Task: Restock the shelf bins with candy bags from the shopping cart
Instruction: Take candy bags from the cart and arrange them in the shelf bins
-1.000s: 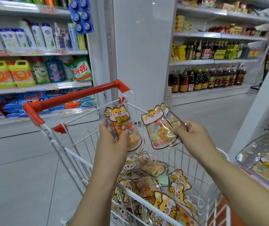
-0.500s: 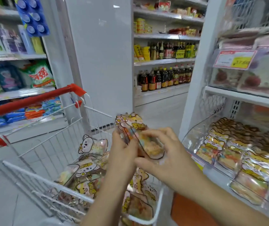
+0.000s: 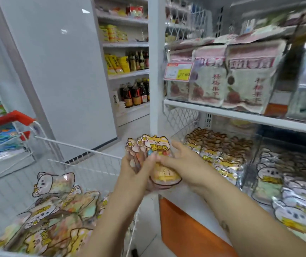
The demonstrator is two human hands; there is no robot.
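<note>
Having turned from the shopping cart [image 3: 78,148] toward the part-filled shelf bin [image 3: 179,135], a person is gathering candy bags [image 3: 157,145] at mid-frame, left hand [image 3: 133,171] and right hand [image 3: 185,164] both pinching the stack; more bags [image 3: 55,210] are waiting in the cart.

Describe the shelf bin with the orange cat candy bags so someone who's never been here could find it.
Find the white post just right of the shopping cart. Under the shelf of pink fruit packs, the clear bin nearest that post is it. Its bags show orange cat heads; the neighbouring bin holds white bear bags.
</note>
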